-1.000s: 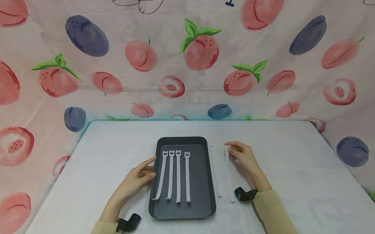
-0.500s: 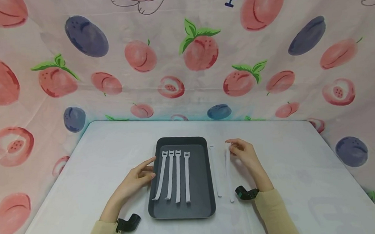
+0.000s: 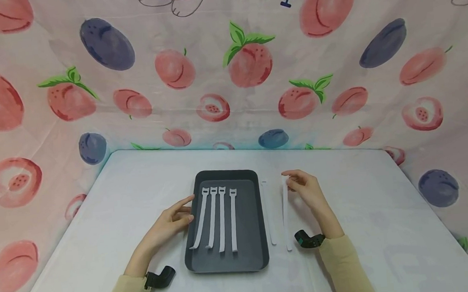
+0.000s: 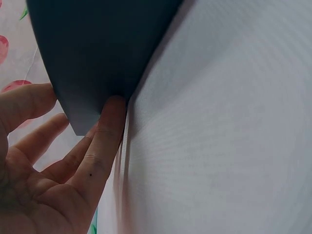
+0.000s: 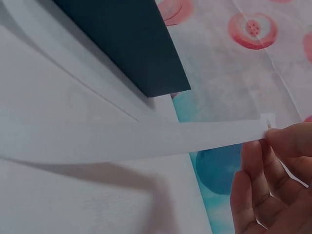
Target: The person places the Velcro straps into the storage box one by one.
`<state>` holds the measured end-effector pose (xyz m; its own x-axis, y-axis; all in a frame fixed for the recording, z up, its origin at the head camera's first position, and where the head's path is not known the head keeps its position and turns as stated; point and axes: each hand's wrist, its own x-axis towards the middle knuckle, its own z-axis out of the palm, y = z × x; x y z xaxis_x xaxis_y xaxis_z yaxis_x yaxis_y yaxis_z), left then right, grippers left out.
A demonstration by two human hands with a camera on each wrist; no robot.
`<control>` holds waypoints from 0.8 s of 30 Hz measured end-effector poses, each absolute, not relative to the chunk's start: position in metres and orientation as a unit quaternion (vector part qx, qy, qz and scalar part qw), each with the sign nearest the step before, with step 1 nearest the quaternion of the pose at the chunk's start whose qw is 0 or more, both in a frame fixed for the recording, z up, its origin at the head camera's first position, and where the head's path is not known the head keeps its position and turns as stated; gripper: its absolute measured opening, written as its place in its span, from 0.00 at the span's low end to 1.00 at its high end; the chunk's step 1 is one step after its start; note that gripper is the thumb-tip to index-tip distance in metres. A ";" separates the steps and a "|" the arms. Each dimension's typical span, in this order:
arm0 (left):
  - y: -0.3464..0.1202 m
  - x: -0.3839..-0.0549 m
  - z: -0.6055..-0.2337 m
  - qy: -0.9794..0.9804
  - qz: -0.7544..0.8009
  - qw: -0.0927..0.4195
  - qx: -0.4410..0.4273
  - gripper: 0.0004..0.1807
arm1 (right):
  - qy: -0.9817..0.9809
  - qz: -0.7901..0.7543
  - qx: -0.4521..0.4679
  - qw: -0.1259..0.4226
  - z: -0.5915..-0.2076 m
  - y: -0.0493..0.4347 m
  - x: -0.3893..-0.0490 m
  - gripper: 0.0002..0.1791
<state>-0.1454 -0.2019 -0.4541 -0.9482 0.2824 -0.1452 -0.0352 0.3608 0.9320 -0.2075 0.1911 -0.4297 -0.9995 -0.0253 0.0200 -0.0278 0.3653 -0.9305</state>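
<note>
Four white straps (image 3: 216, 219) lie side by side in one dark tray (image 3: 227, 265) at the table's (image 3: 386, 226) centre. Two more sit on the table at the tray's 3 o'clock: one flat strap (image 3: 269, 216) just beside the rim, and one lifted strap (image 3: 285, 210), its far end pinched by the right hand (image 3: 306, 191). The left hand (image 3: 170, 223), fingers relaxed and slightly spread, touches the tray's 9 o'clock edge.

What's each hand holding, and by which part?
Right hand pinches a white strap by its head end. Left hand holds nothing; fingers touch the tray.
</note>
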 end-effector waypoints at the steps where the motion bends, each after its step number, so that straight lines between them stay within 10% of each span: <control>1: -0.202 -0.145 -0.454 0.813 0.560 0.141 0.075 0.33 | -0.828 0.561 0.019 0.001 -0.429 0.191 -0.208 0.15; 24: -0.204 -0.147 -0.457 0.809 0.562 0.146 0.089 0.33 | -0.824 0.565 0.048 0.009 -0.414 0.191 -0.202 0.16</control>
<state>-0.1466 -0.2036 -0.4570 -0.9418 0.3076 -0.1356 -0.0198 0.3519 0.9358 -0.2020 0.1912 -0.4140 -0.9953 -0.0685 0.0679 -0.0881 0.3581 -0.9295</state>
